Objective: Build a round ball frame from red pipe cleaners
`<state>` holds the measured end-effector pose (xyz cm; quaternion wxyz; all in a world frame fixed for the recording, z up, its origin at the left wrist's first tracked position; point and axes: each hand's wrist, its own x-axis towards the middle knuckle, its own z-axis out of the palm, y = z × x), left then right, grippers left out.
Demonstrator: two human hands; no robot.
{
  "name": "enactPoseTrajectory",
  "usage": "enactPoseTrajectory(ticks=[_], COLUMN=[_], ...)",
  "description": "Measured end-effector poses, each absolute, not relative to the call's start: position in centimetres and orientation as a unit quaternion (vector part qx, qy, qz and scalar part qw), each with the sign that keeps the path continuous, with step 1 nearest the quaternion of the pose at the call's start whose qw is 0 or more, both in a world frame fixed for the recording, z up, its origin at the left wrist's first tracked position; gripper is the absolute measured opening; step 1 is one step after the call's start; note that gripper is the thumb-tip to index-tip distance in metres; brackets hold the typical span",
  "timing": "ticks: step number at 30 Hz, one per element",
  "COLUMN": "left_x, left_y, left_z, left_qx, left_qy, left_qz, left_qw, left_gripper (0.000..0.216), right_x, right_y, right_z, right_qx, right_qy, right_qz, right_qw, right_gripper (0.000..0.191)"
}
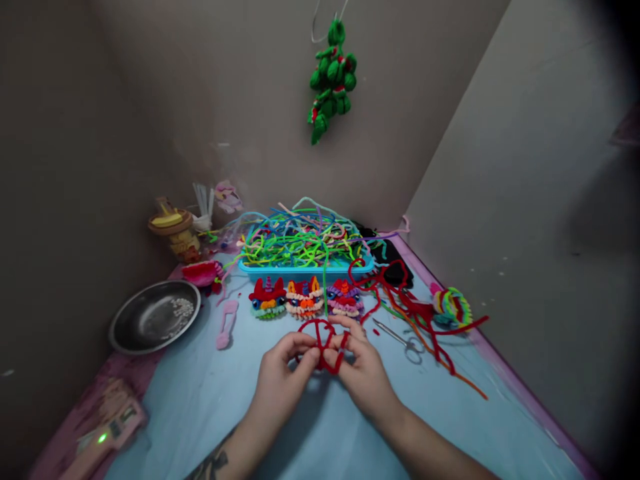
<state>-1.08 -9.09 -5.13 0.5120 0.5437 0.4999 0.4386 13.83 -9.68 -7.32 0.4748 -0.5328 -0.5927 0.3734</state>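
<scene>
A red pipe cleaner, bent into a round loop with a strand across it, is held up between both hands over the table's front half. My left hand pinches its left and lower part between thumb and fingers. On the other side my right hand grips the same piece, and a red end bends up past its fingers. Just beyond the fingertips stand three colourful pipe-cleaner animal heads: a red one, an orange and cream one and a purple one.
Behind is a blue tray heaped with pipe cleaners. Small scissors and loose red pipe cleaners lie right. Left are a pink hair clip, a metal bowl with white beads and a pink glue gun. A green ornament hangs above.
</scene>
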Motion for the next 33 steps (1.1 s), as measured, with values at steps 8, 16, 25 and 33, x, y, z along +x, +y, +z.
enactPoseTrajectory(ticks=[8,16,25,33], left_x=[-1.4,-1.2,-1.1,-1.1], left_y=[-8.2,-8.5,-8.7,-8.6], left_z=[-5.5,-5.3,-5.4,-5.6], left_qx=[0.423,0.435,0.514,0.5], left_qy=[0.499,0.486,0.495,0.48], left_qz=[0.487,0.473,0.421,0.405], left_qw=[0.578,0.592,0.56,0.597], left_gripper=[0.024,0.018,0.007,0.016], right_x=[14.2,13.8,14.3,14.5], right_y=[-10.0,-10.3,-10.3,-9.4], right_z=[-6.9,-6.9,-7.6,-7.0], right_qx=[-0.498,-0.491,-0.52,-0.523], right_qy=[-0.64,-0.688,-0.615,-0.58], right_qz=[0.345,0.284,0.316,0.381], right_qw=[0.472,0.452,0.502,0.495], right_gripper=[0.016,0.007,0.012,0.01])
